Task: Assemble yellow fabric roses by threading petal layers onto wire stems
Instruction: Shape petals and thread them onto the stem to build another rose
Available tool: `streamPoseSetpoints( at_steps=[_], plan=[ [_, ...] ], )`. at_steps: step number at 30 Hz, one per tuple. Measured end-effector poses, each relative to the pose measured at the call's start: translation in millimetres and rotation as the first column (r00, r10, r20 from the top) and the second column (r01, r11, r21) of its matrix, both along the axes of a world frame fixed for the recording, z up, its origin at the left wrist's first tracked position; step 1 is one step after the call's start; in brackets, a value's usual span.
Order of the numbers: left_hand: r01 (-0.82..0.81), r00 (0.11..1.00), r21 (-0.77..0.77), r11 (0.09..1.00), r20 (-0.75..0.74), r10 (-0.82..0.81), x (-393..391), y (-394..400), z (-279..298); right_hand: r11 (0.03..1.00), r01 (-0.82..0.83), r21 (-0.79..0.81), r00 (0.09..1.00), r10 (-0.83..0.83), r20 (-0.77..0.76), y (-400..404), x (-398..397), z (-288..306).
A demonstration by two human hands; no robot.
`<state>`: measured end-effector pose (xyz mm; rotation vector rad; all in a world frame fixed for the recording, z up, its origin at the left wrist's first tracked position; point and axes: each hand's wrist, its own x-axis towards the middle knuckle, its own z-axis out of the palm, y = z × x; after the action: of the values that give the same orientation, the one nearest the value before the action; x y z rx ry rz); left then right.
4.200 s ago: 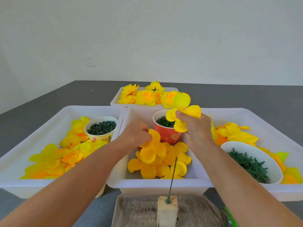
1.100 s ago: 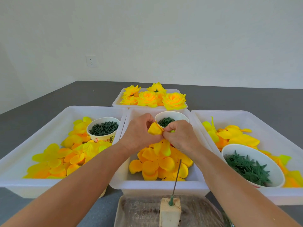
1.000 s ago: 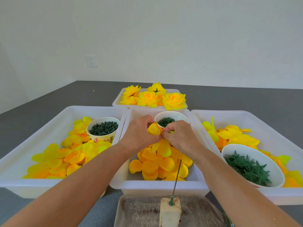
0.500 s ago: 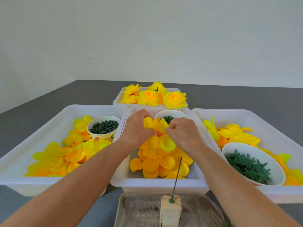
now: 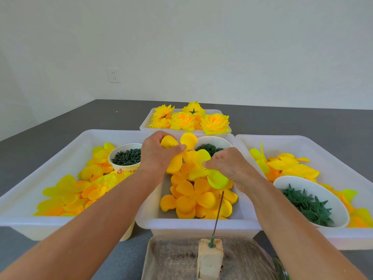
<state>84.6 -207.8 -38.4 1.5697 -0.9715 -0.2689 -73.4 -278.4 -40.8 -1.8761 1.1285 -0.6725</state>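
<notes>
Both hands hold yellow fabric petal layers above the middle white tray (image 5: 197, 224). My left hand (image 5: 159, 155) pinches a petal layer (image 5: 181, 146) between thumb and fingertips, lifted over the pile. My right hand (image 5: 228, 166) pinches another petal layer (image 5: 203, 168), whose greenish-yellow lobe (image 5: 218, 179) hangs down. The two layers touch or overlap in the middle. More orange-yellow petal layers (image 5: 193, 199) lie in the tray below. A thin wire stem (image 5: 218, 215) stands upright in a small foam block (image 5: 210, 257) at the near edge, bare of petals.
Left tray (image 5: 60, 142) holds yellow petals and a cup of dark green parts (image 5: 126, 157). Right tray (image 5: 323, 146) holds petals and a bowl of green calyx stars (image 5: 308, 205). A cup of green rings (image 5: 210, 147) sits behind my hands. Finished roses (image 5: 189, 120) fill the far tray.
My hands have drawn apart, the left rising and the right sinking toward the pile, and the petal layers between them have spread out. Earlier the right hand held a petal layer alone, higher up.
</notes>
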Motion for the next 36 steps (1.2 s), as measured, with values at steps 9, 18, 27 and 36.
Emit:
streamPoseSetpoints(
  at_steps=[9, 18, 27, 36],
  plan=[
    [0.243, 0.838, -0.166, 0.956, -0.46, -0.293, -7, 3, 6, 0.964, -0.26, 0.053, 0.927, 0.265, -0.267, 7, -6, -2],
    [0.399, 0.856, -0.048, 0.916, -0.338, -0.391, -9, 4, 1, 0.979, -0.105, 0.177, 0.954, 0.049, 0.294, 5, -4, 4],
    [0.304, 0.95, 0.092, 0.948, 0.052, -0.309, -13, 0, -5, 0.988, 0.01, -0.155, 0.988, 0.013, 0.152, 6, -1, 0],
    [0.284, 0.911, -0.004, 0.959, -0.311, -0.271, -6, 3, 1, 0.993, -0.119, 0.014, 0.928, 0.107, 0.357, 9, -2, 3]
  ],
)
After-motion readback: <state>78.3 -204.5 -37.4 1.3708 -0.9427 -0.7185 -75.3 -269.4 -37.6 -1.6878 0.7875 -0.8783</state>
